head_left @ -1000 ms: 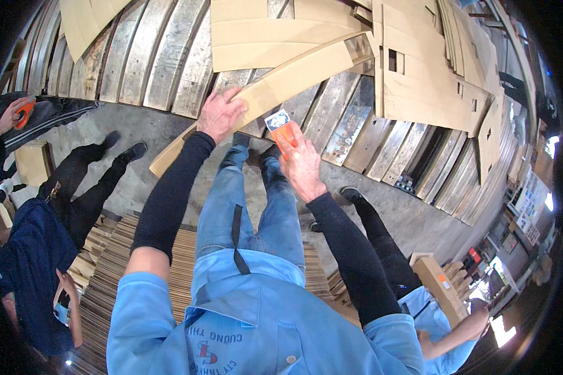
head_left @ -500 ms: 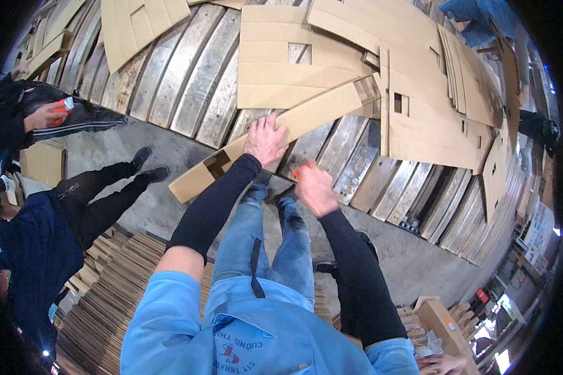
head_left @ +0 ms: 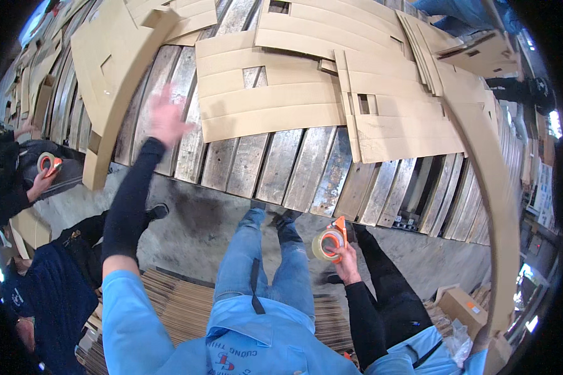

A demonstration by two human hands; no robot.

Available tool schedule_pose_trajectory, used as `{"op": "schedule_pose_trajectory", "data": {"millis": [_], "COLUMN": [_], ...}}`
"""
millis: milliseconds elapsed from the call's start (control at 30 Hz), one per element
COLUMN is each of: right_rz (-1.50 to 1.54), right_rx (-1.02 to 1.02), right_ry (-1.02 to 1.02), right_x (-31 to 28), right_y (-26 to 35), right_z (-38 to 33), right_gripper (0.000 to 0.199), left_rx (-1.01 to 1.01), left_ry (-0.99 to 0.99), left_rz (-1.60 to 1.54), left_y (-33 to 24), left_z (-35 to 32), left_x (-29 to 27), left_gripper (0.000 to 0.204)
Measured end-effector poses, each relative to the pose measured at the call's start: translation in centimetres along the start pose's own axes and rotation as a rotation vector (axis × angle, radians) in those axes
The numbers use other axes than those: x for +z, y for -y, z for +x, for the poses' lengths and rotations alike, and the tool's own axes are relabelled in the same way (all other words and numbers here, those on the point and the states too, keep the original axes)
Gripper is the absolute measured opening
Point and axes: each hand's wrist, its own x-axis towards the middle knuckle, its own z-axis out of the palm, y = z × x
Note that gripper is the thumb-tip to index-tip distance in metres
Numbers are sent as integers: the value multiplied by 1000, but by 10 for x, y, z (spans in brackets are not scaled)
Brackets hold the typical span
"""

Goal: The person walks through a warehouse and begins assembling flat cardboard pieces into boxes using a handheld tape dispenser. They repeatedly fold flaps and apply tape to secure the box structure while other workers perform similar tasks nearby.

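My left hand [head_left: 166,117] is raised and blurred, fingers spread, holding nothing. It hovers over the metal roller conveyor [head_left: 275,169], just right of a folded brown cardboard piece [head_left: 109,75] that stands tilted on the rollers. My right hand [head_left: 346,259] is low beside my right thigh and grips an orange-handled tape dispenser [head_left: 329,242] with a roll of clear tape. I stand in blue jeans and a light blue jacket.
Flat slotted cardboard sheets [head_left: 275,94] lie across the rollers ahead. At left a person's hand holds another tape dispenser [head_left: 47,164]. A person in dark blue [head_left: 37,287] is at lower left, another in light blue at lower right. Stacked cardboard [head_left: 181,306] lies behind me.
My left hand has let go of the long cardboard piece, which now sits farther left. My right hand has dropped from the conveyor's edge to my side, still holding the tape dispenser.
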Motion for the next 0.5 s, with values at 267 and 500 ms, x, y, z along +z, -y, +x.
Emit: {"op": "schedule_pose_trajectory", "data": {"millis": [267,500], "right_rz": [101,-10], "right_rx": [99,111], "right_ry": [70,131], "right_x": [60,49], "right_y": [-15,-13], "right_z": [15,17], "right_gripper": [56,59], "left_rx": [293,423], "left_ry": [278,202], "left_rz": [86,-64], "left_y": [-164,-181], "left_z": [97,94], "left_x": [109,84], "left_gripper": [122,57]}}
